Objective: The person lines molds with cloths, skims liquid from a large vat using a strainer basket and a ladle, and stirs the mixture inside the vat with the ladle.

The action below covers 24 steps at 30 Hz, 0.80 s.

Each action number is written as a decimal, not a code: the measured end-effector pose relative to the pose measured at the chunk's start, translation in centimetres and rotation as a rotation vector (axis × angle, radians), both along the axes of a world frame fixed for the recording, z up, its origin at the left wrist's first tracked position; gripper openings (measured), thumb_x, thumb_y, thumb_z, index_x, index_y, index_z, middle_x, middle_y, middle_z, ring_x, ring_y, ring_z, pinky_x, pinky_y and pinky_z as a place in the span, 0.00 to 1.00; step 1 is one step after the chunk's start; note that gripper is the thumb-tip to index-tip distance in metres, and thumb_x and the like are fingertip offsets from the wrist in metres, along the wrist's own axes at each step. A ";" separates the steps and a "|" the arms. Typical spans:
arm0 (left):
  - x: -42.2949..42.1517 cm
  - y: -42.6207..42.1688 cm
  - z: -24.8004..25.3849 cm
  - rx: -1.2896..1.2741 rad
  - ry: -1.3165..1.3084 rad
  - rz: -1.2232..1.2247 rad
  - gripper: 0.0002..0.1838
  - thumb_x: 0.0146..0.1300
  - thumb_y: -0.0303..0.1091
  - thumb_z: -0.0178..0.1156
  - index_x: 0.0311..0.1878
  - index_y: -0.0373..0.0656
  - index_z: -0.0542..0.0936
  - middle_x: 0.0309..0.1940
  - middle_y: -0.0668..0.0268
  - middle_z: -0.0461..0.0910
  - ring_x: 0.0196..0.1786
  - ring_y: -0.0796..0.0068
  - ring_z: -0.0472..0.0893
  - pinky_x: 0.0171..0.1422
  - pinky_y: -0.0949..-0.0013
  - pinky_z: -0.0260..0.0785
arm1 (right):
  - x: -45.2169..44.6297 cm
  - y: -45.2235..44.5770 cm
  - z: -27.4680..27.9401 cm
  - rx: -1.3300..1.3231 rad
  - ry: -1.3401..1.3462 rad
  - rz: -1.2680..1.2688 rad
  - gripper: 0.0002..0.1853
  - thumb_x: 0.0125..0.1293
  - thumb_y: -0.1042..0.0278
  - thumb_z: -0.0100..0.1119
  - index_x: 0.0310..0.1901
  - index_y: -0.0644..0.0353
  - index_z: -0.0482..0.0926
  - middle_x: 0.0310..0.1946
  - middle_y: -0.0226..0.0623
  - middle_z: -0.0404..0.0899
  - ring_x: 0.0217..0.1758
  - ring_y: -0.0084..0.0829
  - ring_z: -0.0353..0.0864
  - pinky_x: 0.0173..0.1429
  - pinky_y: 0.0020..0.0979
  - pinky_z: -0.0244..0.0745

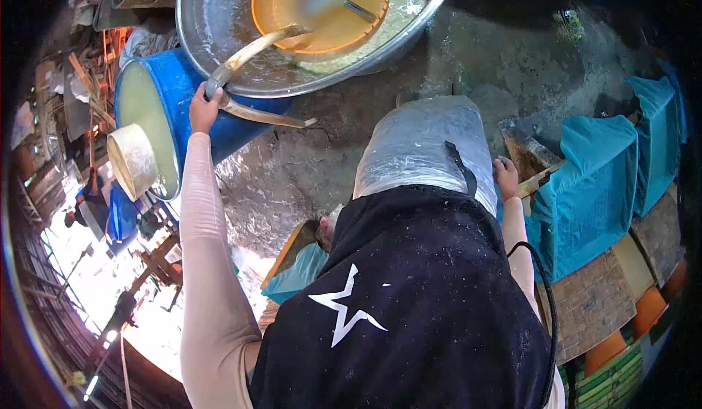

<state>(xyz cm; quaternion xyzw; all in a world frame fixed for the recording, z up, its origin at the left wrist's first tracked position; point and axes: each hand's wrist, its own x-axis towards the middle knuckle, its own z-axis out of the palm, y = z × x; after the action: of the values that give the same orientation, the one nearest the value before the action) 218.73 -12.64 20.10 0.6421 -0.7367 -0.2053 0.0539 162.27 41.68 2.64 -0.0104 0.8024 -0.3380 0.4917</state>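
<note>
My left hand [204,109] is closed around the joint of a V-shaped wooden stick [252,49] at the near rim of a large metal basin [212,29]. One arm of the stick reaches over the basin, the other points right in front of it. Inside the basin sits an orange-rimmed tub [281,32] of cloudy yellowish liquid, with a blurred metal scoop [358,10] in it. On the right, my right hand [506,179] hangs beside my clear plastic apron [420,146], close to a wooden frame [541,179]. Its fingers are curled, and what they touch is unclear.
A blue barrel [175,73] lies at the left, with a pale round container [133,162] at its mouth. Teal cloth-covered boxes [592,190] line the right side over woven mats [596,307]. A person's foot or hand [325,231] shows beside teal cloth [296,274] below me.
</note>
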 end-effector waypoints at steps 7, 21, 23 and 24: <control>2.0 -0.8 -1.9 -0.045 -0.011 0.019 0.29 0.60 0.48 0.66 0.60 0.42 0.77 0.49 0.50 0.83 0.52 0.55 0.83 0.56 0.61 0.72 | -0.4 -1.4 1.8 0.067 -0.010 0.013 0.20 0.70 0.62 0.55 0.59 0.61 0.74 0.40 0.31 0.82 0.33 0.20 0.77 0.36 0.24 0.72; 2.1 -0.9 -2.2 -0.075 -0.090 -0.010 0.25 0.63 0.43 0.65 0.59 0.37 0.77 0.47 0.57 0.84 0.49 0.70 0.82 0.56 0.67 0.71 | -0.2 -1.3 1.9 0.061 0.024 0.028 0.20 0.69 0.61 0.55 0.59 0.61 0.74 0.42 0.33 0.82 0.34 0.21 0.77 0.37 0.25 0.72; 1.8 -0.8 -1.9 -0.075 -0.091 -0.012 0.25 0.63 0.43 0.65 0.59 0.37 0.77 0.47 0.57 0.84 0.49 0.70 0.82 0.55 0.67 0.71 | 0.0 -1.5 2.3 0.051 0.013 -0.003 0.20 0.69 0.62 0.56 0.59 0.62 0.75 0.40 0.32 0.82 0.33 0.20 0.76 0.35 0.24 0.71; 1.7 -0.9 -1.8 -0.061 -0.096 -0.006 0.25 0.63 0.43 0.65 0.59 0.37 0.77 0.47 0.57 0.84 0.49 0.70 0.82 0.56 0.67 0.71 | 0.0 -1.4 2.3 0.051 0.014 -0.004 0.20 0.69 0.62 0.56 0.59 0.62 0.75 0.40 0.32 0.82 0.33 0.20 0.76 0.35 0.24 0.71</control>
<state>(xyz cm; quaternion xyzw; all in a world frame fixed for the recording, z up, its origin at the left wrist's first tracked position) 220.48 -13.50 18.27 0.6472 -0.7461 -0.1518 0.0376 162.24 40.23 4.94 0.0014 0.8143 -0.3184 0.4854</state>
